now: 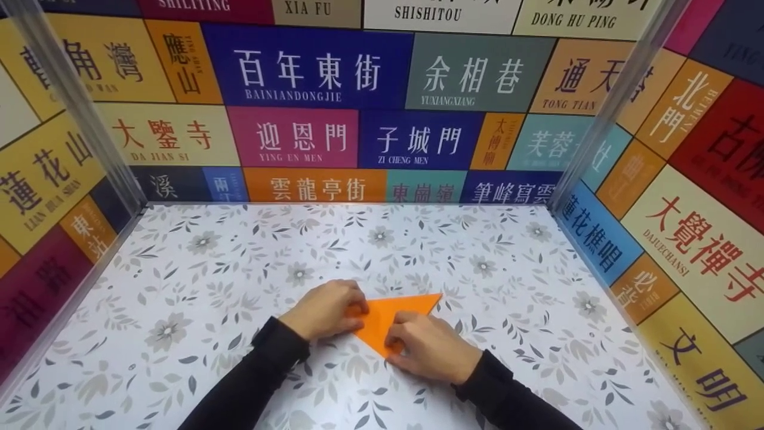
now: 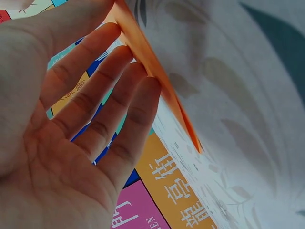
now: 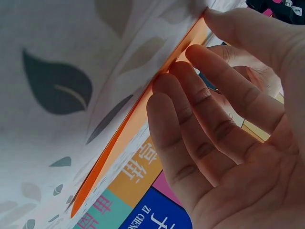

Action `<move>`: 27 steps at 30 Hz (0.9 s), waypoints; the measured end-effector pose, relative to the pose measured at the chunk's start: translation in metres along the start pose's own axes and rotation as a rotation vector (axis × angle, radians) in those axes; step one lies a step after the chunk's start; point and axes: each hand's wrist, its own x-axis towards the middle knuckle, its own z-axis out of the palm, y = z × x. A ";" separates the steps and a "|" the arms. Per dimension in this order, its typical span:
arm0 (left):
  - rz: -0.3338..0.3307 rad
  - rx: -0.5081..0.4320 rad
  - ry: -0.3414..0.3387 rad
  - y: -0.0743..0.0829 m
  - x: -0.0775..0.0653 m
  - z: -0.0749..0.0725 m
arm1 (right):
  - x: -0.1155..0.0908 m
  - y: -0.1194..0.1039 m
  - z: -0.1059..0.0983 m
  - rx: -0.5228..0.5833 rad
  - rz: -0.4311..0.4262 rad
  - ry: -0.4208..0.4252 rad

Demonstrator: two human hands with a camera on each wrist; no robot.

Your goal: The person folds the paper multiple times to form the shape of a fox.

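Note:
A sheet of orange paper (image 1: 382,319), folded into a triangle, lies on the flower-patterned tabletop. At its left corner my left hand (image 1: 331,307) holds the paper between thumb and bent fingers. My right hand (image 1: 427,345) holds the corner nearest me, its thumb at the very tip. The far right corner sticks out free. In the left wrist view, fingertips of the left hand (image 2: 90,114) touch the paper (image 2: 152,67), whose layers part slightly at the end. The right wrist view shows the right hand (image 3: 224,124) with fingertips along the paper's edge (image 3: 109,167).
The white tabletop (image 1: 286,239) bears grey flowers and leaves. Panels with coloured sign blocks (image 1: 307,68) stand at the back and both sides. Clear strips (image 1: 615,101) run along the panel corners.

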 end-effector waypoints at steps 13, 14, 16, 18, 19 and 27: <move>0.017 0.012 0.004 -0.001 0.000 -0.001 | 0.003 0.000 0.002 -0.049 -0.021 0.021; 0.016 0.011 0.002 -0.002 0.000 -0.001 | 0.003 0.000 0.002 -0.053 -0.020 0.022; 0.011 0.006 -0.001 -0.002 0.001 -0.001 | 0.003 -0.001 0.002 -0.062 -0.017 0.025; 0.007 0.005 -0.003 -0.001 0.001 -0.001 | 0.003 -0.001 0.002 -0.075 -0.016 0.031; 0.005 0.006 -0.004 -0.001 0.001 -0.001 | 0.003 -0.002 0.002 -0.081 -0.019 0.037; 0.024 0.016 -0.002 0.000 0.001 -0.001 | 0.002 -0.004 0.007 -0.143 -0.045 0.101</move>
